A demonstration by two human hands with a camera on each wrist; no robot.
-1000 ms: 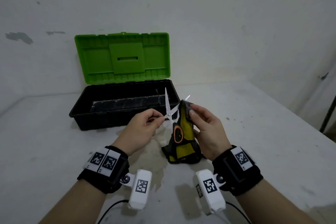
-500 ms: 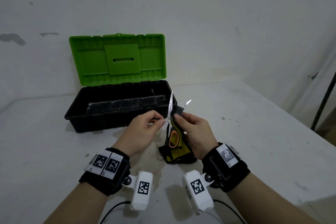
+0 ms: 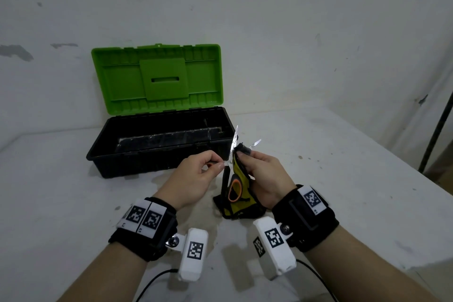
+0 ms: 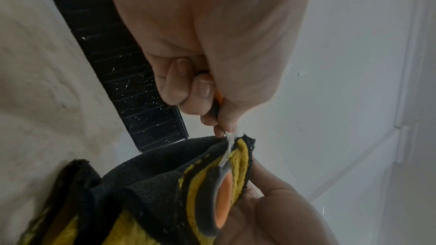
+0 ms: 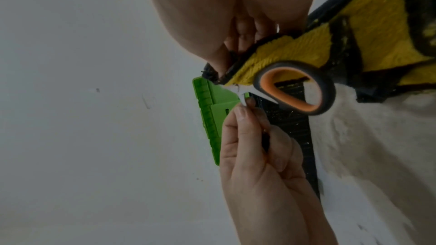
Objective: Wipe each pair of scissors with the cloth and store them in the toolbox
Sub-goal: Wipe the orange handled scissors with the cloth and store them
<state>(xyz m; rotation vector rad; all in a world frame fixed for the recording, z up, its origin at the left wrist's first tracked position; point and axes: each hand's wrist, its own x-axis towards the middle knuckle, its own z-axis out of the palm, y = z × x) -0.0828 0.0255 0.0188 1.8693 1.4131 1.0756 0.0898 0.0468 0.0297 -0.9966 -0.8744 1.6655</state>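
Observation:
A pair of scissors (image 3: 234, 142) with grey-and-orange handles stands blades-up and spread in front of the toolbox (image 3: 157, 152). My left hand (image 3: 196, 176) grips one handle, fingers curled round it (image 4: 200, 88). The other handle loop (image 5: 299, 90) hangs free against the cloth. My right hand (image 3: 259, 174) pinches a black-and-yellow cloth (image 3: 239, 201) round one blade near the pivot; the cloth's lower end rests on the table. The black toolbox has its green lid (image 3: 159, 78) open upright; I see no scissors inside it.
The white table (image 3: 73, 203) runs to a right edge (image 3: 416, 186) and meets a white wall behind the toolbox. A dark pole (image 3: 438, 127) stands at the far right. Wrist cameras and cables hang under both forearms.
The blades have drawn closer together and the scissors shifted slightly toward the toolbox. My right hand with the cloth has slid up along the blade. The view has shifted a little.

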